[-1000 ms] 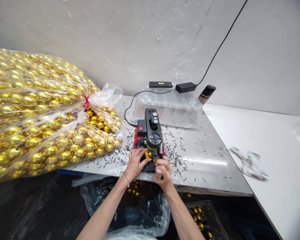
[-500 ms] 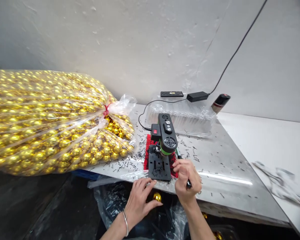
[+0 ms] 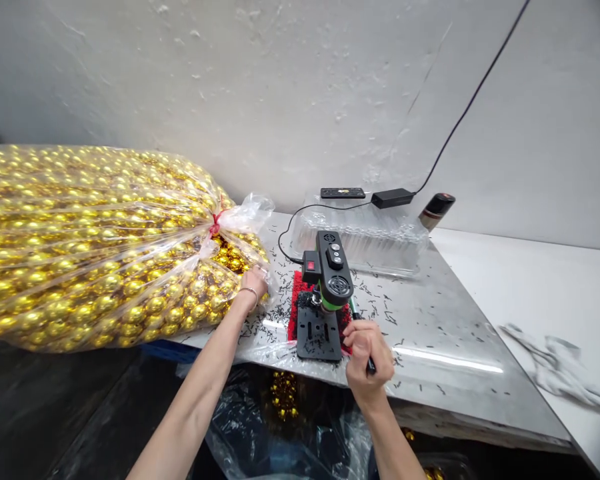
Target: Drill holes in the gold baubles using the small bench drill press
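Observation:
My left hand is at the torn opening of a big clear bag of shiny gold balls; its fingertips are hidden, so what they hold cannot be seen. My right hand is wrapped round the black handle of a lever beside a small black press. Below the press head, its slotted base plate stands on a red mat strewn with black shavings.
Behind the press lie clear plastic trays, a remote and a power adapter with its cable. A dark can leans at the wall. White gloves lie at right. Below the table edge, an open plastic bag holds gold balls.
My left hand has moved up and left from the front of the base plate to the bag's opening. The gold ball beside it has gone from there. My right hand stays on the handle.

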`<state>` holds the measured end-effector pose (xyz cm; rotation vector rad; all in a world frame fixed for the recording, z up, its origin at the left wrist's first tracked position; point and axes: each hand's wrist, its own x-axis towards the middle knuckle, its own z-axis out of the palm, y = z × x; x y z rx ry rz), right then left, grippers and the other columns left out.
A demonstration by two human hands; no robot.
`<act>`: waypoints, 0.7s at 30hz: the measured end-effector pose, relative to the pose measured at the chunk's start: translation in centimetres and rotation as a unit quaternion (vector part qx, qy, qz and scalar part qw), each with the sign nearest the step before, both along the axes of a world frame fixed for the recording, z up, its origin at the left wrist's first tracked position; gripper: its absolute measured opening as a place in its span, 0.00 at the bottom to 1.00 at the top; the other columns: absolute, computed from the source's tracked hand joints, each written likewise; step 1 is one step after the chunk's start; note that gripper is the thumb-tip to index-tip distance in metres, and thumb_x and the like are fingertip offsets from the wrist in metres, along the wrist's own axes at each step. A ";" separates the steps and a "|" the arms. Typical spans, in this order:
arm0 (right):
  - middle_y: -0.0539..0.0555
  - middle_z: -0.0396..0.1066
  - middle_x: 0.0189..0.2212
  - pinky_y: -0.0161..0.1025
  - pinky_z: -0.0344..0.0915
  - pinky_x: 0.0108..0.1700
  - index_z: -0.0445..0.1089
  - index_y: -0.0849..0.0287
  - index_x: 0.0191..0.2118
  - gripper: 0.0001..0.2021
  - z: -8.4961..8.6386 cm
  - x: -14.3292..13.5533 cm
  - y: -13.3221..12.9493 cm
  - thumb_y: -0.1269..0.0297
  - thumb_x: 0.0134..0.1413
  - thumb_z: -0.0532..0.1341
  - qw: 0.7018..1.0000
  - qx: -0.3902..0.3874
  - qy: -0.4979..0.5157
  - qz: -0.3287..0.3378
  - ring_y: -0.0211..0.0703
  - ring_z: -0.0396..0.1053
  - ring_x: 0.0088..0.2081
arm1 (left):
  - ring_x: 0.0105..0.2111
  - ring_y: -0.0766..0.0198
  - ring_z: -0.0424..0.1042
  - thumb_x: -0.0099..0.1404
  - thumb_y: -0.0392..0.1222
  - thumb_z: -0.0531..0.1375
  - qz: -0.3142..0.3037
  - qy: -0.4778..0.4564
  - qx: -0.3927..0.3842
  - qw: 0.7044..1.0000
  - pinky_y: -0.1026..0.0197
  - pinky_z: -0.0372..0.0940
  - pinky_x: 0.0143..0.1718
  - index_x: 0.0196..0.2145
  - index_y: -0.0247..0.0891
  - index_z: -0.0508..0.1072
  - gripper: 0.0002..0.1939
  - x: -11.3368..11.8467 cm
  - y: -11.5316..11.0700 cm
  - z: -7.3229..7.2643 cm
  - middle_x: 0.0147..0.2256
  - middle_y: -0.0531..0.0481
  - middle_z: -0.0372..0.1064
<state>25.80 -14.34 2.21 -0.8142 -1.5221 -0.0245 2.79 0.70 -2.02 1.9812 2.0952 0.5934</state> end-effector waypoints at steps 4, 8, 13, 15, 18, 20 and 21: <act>0.48 0.61 0.20 0.36 0.61 0.27 0.60 0.58 0.25 0.13 -0.1 0.1 -0.1 0.79 0.58 0.49 1.000 -0.011 -0.012 0.003 0.37 0.65 0.27 | 0.34 0.58 0.72 0.59 0.34 0.58 -0.016 -0.037 0.007 0.999 0.60 0.64 0.37 0.43 0.31 0.74 0.13 0.4 -1.3 0.3 0.35 0.43 0.72; 0.48 0.60 0.20 0.36 0.61 0.28 0.59 0.58 0.25 0.13 -0.3 0.1 -0.1 0.79 0.57 0.49 1.000 -0.008 -0.008 0.009 0.37 0.65 0.28 | 0.28 0.61 0.70 0.62 0.49 0.58 0.000 -0.226 0.023 0.974 0.59 0.65 0.31 0.51 0.34 0.69 0.23 0.4 -5.2 1.0 0.28 0.50 0.69; 0.48 0.61 0.20 0.36 0.61 0.28 0.60 0.57 0.25 0.13 -0.4 0.0 -0.1 0.77 0.58 0.49 1.000 -0.017 0.004 0.004 0.38 0.65 0.27 | 0.34 0.63 0.72 0.61 0.52 0.59 -0.030 -0.563 -0.021 0.826 0.61 0.68 0.35 0.55 0.37 0.66 0.28 1.7 -10.6 0.9 0.37 0.47 0.69; 0.49 0.62 0.20 0.37 0.61 0.28 0.60 0.57 0.25 0.13 -0.3 0.0 -0.1 0.77 0.59 0.49 1.000 -0.021 0.002 0.003 0.38 0.65 0.27 | 0.36 0.64 0.72 0.62 0.50 0.58 -0.041 -0.616 -0.039 0.786 0.62 0.68 0.35 0.57 0.40 0.65 0.27 2.7 -12.1 0.4 0.40 0.46 0.69; 0.48 0.61 0.20 0.37 0.61 0.28 0.60 0.57 0.24 0.14 -0.2 0.0 -0.2 0.77 0.59 0.49 1.000 -0.019 -0.001 0.003 0.38 0.65 0.28 | 0.34 0.64 0.72 0.62 0.51 0.57 -0.064 -0.627 -0.091 0.771 0.62 0.68 0.33 0.59 0.41 0.63 0.28 4.8 -13.1 -0.6 0.40 0.46 0.71; 0.48 0.60 0.20 0.36 0.62 0.29 0.59 0.57 0.24 0.14 -0.2 0.1 -0.3 0.77 0.59 0.49 1.000 -0.019 -0.005 0.006 0.38 0.65 0.28 | 0.33 0.64 0.72 0.60 0.52 0.59 -0.070 -0.594 -0.115 0.793 0.61 0.68 0.33 0.57 0.39 0.65 0.29 6.1 -13.1 -1.5 0.39 0.46 0.72; 0.48 0.60 0.20 0.36 0.62 0.29 0.59 0.57 0.24 0.14 -0.2 0.1 -0.3 0.78 0.58 0.49 1.000 -0.020 -0.007 0.008 0.37 0.65 0.28 | 0.34 0.63 0.72 0.59 0.52 0.60 -0.071 -0.570 -0.112 0.811 0.61 0.68 0.34 0.55 0.37 0.67 0.28 6.8 -13.0 -2.0 0.39 0.45 0.72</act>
